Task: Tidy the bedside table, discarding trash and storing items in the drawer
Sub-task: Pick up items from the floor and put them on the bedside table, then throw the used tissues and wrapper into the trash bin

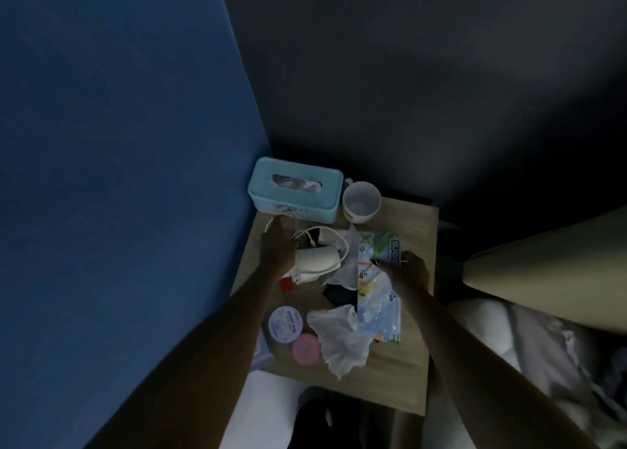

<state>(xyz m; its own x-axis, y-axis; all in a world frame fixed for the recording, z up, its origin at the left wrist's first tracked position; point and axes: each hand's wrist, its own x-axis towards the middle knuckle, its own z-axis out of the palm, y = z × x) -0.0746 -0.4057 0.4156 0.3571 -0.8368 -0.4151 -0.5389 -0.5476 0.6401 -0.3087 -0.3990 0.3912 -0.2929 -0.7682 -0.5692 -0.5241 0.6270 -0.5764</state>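
Though dimly lit, bedside table (412, 374): wooden top, crowded with clutter.
Left hand (280, 246): at 10 o'clock on the top, laid over the white cable (339, 241) beside the white device (319, 257); fingertips hidden, so cannot tell whether gripping or slack.
Right hand (410, 268): at 3 o'clock, fingers curled, pinching the right edge of the plastic packet (380, 299).
Plastic packet: printed and crinkled, stretched from 1 o'clock down toward 5 o'clock, lower end touching a tissue.
Tissue box (295, 190): teal, at 11 o'clock by the back edge.
Cup (361, 201): white, upright, at 12 o'clock, just beside the tissue box.
Near tissue (342, 340): crumpled, at 6 o'clock.
Middle tissue (342, 272): at centre, between device and packet.
Lilac tin (285, 323): round, at 8 o'clock.
Pink lid (306, 348): round, at 7 o'clock, touching the lilac tin.
Red piece (286, 284): small, at 9 o'clock, beside the left wrist.
Dark flat thing (339, 296): at centre, partly under the packet.
Blue panel (118, 143): off the table at 9 o'clock.
Pale bedding (509, 330): off the table at 4 o'clock.
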